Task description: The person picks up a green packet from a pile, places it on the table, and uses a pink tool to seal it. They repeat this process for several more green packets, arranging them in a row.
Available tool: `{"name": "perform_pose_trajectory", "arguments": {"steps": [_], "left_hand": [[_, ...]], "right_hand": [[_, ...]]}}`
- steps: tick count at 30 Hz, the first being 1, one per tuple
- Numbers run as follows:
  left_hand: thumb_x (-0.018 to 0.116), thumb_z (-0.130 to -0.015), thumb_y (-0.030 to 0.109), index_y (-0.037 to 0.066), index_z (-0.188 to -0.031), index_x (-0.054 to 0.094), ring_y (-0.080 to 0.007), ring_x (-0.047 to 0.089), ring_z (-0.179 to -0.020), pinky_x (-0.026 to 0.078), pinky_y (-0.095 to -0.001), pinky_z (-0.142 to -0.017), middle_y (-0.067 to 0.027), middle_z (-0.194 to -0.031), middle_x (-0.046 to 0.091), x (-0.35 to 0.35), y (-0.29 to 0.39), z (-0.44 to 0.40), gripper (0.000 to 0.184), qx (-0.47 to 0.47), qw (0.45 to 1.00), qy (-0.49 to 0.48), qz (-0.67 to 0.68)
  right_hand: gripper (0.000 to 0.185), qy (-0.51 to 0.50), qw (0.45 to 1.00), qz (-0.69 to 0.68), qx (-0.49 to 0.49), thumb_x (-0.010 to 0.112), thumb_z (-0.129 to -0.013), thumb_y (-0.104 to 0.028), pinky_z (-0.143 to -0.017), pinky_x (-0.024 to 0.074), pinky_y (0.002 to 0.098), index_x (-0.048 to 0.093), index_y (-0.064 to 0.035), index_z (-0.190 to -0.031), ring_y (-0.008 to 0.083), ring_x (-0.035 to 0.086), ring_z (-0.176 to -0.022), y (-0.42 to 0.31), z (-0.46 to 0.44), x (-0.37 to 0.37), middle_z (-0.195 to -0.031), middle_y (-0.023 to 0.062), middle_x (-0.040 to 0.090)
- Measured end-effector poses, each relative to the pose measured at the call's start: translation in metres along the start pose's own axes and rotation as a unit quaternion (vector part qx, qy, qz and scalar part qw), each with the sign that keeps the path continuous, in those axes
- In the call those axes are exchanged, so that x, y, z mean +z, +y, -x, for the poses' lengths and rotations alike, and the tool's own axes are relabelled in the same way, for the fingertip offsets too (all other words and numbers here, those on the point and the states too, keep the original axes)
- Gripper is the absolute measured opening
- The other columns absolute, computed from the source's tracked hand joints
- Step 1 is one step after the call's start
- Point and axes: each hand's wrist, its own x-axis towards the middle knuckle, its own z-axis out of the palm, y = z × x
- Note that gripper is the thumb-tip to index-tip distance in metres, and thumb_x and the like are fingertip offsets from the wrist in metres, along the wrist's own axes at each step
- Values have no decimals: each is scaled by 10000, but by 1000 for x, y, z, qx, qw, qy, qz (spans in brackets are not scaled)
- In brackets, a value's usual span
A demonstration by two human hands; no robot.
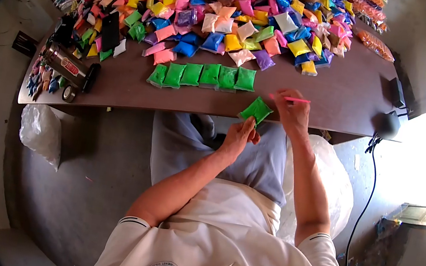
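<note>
My left hand [241, 136] pinches the lower corner of a green packet [257, 110] just off the table's front edge. In my right hand [295, 115], a thin pink stick [299, 100] lies sideways between the fingers, beside the packet and apart from it. Several more green packets [210, 75] lie side by side in a row on the table, left of my hands. They look like small clear plastic bags with a soft green filling.
Behind the row spreads a large heap of coloured packets [208, 23] on the brown table [334, 105]. A metal flask [65, 64] lies at the left, near a black phone-like slab [110, 32]. A dark rounded device [387, 125] with a cable sits at the right edge. Plastic bags [41, 131] stand below.
</note>
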Motion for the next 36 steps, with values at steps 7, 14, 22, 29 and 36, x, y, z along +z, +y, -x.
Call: {"name": "perform_pose_trajectory", "arguments": {"steps": [7,14,22,29,36], "left_hand": [[494,-881,479,103,-553,405,-153,520,-577,398,-280,-583,-5,-536,415,2,-1,-1,506,-12,1000,1,5],[462,-900,470,98,-566,411,-143,512,-560,396,-293,-571,-32,-544,466,0,-8,-3,502,-12,1000,15,15],[466,-886,501,98,-566,411,-140,500,-554,384,-277,-551,-42,-547,473,5,3,3,517,3,1000,0,20],[467,-878,518,99,-568,421,-139,494,-558,388,-270,-550,-47,-569,500,4,3,3,524,13,1000,2,-1],[471,-886,496,97,-581,423,-141,482,-562,378,-272,-558,-26,-555,456,5,2,-1,505,-6,999,1,43]], "right_hand": [[77,-104,990,51,-81,645,-706,-67,-691,460,343,586,-25,-730,273,575,-779,8,8,3,-811,104,597],[72,20,999,8,31,592,-793,-78,-653,470,276,595,-6,-797,150,580,-757,24,1,-11,-822,85,613],[55,-54,992,78,-86,606,-732,-14,-688,459,324,555,7,-734,262,572,-760,0,17,8,-833,112,599],[98,23,999,27,26,595,-778,-30,-660,455,276,535,17,-717,158,558,-755,3,15,-7,-824,94,595],[78,-52,995,68,-47,610,-706,-15,-721,449,344,534,4,-705,263,558,-816,1,28,8,-870,113,594]]}}
